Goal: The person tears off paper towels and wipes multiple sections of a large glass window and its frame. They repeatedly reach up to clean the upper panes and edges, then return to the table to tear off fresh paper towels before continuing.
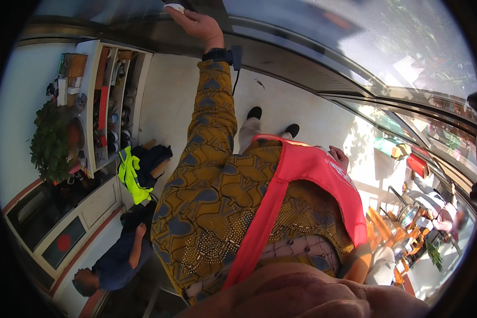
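Observation:
My left hand (pixel 202 28) reaches out at the top, its fingers on a small white cloth or wad (pixel 175 7) against the dark frame of a glazed door or window (pixel 246 26). A black band with a small device (pixel 226 57) is strapped to that wrist, and a cable hangs from it. Lower down, beyond the edge of the red apron (pixel 322 163), my right hand (pixel 338 156) shows only in part, with fingers bent; what it may hold is hidden.
A shelf unit (pixel 99 99) with shoes stands at the left, a leafy plant (pixel 49 139) beside it. A person in dark blue (pixel 121 258) is at lower left, near a yellow-green vest (pixel 133 175). Another person (pixel 445 214), wooden furniture and a red box (pixel 417 165) are at right.

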Demonstrator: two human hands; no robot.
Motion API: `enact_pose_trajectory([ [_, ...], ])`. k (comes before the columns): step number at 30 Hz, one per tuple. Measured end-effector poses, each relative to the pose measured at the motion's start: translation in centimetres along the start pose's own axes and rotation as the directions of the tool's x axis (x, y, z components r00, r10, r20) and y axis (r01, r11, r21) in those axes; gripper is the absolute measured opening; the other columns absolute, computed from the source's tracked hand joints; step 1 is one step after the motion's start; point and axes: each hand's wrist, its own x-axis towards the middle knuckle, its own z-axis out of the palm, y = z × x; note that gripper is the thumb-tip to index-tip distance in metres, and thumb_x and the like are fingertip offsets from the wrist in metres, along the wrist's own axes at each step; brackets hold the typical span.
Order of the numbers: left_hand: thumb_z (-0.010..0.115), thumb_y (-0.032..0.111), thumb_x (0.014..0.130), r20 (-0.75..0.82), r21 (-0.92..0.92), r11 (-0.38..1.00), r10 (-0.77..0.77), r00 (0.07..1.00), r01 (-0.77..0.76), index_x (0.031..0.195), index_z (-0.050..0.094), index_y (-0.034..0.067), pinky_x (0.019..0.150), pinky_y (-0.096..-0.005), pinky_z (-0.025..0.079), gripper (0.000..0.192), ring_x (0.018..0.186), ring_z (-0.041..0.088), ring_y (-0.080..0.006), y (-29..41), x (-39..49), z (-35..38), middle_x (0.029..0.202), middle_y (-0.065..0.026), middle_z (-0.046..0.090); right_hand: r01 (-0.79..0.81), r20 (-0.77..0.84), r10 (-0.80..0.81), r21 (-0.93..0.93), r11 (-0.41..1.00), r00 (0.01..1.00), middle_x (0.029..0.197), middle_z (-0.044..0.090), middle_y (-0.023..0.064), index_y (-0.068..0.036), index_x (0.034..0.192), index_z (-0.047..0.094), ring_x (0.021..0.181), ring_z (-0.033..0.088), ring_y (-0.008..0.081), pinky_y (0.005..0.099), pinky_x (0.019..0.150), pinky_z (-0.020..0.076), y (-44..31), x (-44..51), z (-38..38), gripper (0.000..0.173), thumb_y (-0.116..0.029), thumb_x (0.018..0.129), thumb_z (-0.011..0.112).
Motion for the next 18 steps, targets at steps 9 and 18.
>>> enact_pose_trajectory([
  [9, 0.034, 0.002, 0.102, -0.130, -0.015, 0.577, -0.811, 0.571, 0.817, 0.154, 0.027, -0.001, 0.113, -0.0379, 0.037, 0.052, 0.136, 0.047, -0.0338, -4.3, -11.1, 0.3, 0.153, -0.0230, 0.039, 0.014, -0.116, -0.023, -0.082, 0.997, 0.993, 0.089, 0.072, 0.0067, 0.000, 0.115, 0.070, 0.075, 0.060, 0.0110, 0.0260, 0.068, 0.0476, -2.2, -2.9, 1.3, 0.026, -0.019, 0.099, 0.061],
  [18, 0.037, 0.003, 0.104, 0.017, -0.190, 0.981, 0.050, 0.999, -0.046, 0.156, 0.021, -0.001, 0.116, -0.0374, 0.036, 0.055, 0.141, 0.040, -0.0330, 11.0, 2.4, 1.7, 0.158, -0.0229, 0.029, 0.117, -0.109, -0.117, -0.002, 0.993, 0.987, 0.087, 0.072, 0.0066, -0.001, 0.114, 0.070, 0.073, 0.061, 0.0115, 0.0268, 0.067, 0.0509, -1.5, -1.7, 1.7, 0.026, -0.020, 0.097, 0.063],
])
